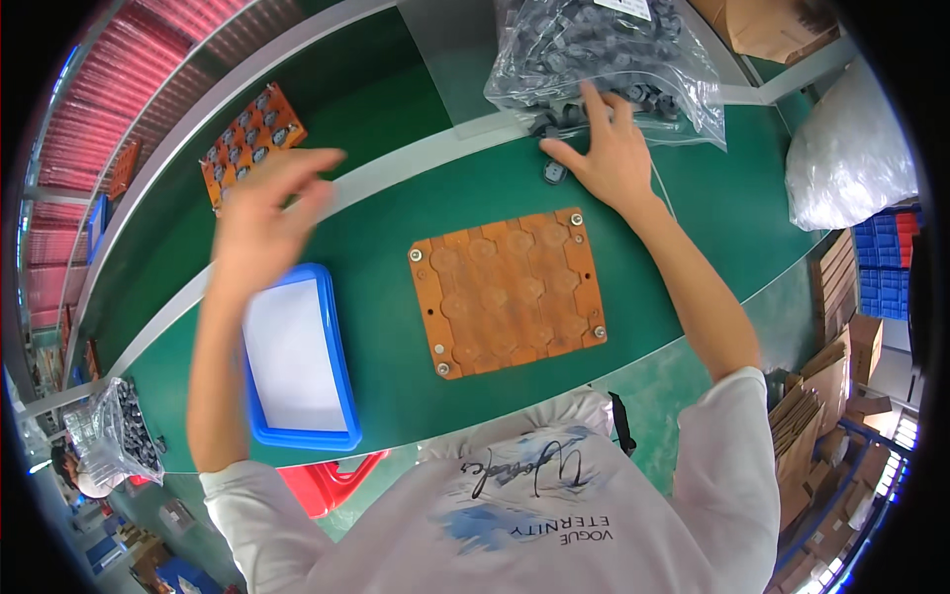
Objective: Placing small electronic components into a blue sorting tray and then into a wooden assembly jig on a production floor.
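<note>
My right hand (616, 163) is at the mouth of a clear plastic bag (708, 94), fingers spread over it and holding nothing I can see. Small dark grey plastic parts (584, 64) fill this bag, and a loose part (554, 172) lies on the green table just below my thumb. My left hand (265, 213), smeared by motion, has its thumb and fingers apart over the table's far-left side. Beyond it an orange plate (247, 134) bears rows of dark round parts. Between my forearms lies an orange-brown fixture plate (515, 287) with bare shaped recesses and corner bolts.
A blue-rimmed tray (351, 396) with a white base stands near my left forearm. A pale rail (426, 160) crosses the table's far side. At right is a bulky clear plastic bag (841, 153); another bag of parts (124, 431) sits far left. A red stool (322, 485) is below.
</note>
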Demonstrator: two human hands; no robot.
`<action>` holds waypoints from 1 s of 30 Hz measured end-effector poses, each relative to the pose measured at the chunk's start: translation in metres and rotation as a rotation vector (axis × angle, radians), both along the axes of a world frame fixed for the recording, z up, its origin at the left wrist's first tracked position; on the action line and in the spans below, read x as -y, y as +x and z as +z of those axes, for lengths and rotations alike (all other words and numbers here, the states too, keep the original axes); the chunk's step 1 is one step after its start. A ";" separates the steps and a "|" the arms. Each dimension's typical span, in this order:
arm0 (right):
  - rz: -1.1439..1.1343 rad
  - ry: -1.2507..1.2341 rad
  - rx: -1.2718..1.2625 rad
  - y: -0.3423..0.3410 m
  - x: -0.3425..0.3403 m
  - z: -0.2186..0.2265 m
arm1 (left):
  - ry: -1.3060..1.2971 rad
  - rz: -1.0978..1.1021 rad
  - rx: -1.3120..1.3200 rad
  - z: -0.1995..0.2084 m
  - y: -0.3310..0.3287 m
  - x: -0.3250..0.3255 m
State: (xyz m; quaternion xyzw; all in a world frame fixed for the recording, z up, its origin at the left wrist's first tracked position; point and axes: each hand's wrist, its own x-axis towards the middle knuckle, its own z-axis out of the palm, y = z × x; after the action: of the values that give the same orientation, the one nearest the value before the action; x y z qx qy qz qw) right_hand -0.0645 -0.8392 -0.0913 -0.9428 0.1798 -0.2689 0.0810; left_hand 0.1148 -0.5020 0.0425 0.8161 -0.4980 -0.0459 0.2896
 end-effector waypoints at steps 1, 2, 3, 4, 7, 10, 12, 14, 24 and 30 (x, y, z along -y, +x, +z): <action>-0.020 -0.056 0.027 0.005 -0.001 0.003 | 0.011 -0.064 -0.055 -0.002 -0.024 0.021; 0.019 0.032 -0.083 0.010 -0.001 0.006 | 0.032 -0.109 -0.111 -0.006 -0.040 0.044; 0.016 0.031 -0.082 0.016 0.001 0.006 | 0.053 -0.159 -0.167 -0.013 -0.050 0.071; 0.041 0.008 -0.050 0.023 0.002 0.002 | -0.026 -0.199 -0.099 -0.026 -0.057 0.098; 0.102 -0.011 0.041 0.029 -0.013 0.003 | -0.183 -0.081 0.155 -0.096 -0.052 0.163; 0.072 0.076 0.040 -0.006 -0.013 0.000 | 0.188 0.012 0.099 -0.092 -0.071 0.196; 0.093 0.101 0.071 -0.031 -0.014 0.000 | 0.184 -0.056 0.093 -0.098 -0.078 0.194; 0.114 0.121 0.118 -0.043 -0.007 0.001 | 0.141 -0.159 0.069 -0.098 -0.080 0.188; 0.680 0.245 0.048 -0.046 -0.076 0.048 | 0.110 0.156 0.107 -0.094 -0.126 0.070; 0.771 0.212 -0.267 -0.062 -0.094 0.054 | 0.025 0.247 -0.061 -0.087 -0.151 0.025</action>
State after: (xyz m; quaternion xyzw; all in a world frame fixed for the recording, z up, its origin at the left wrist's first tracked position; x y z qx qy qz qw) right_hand -0.1267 -0.7449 -0.0369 -0.9540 -0.1507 -0.0745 0.2484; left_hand -0.0363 -0.5270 -0.0443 0.8729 -0.3840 -0.0409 0.2981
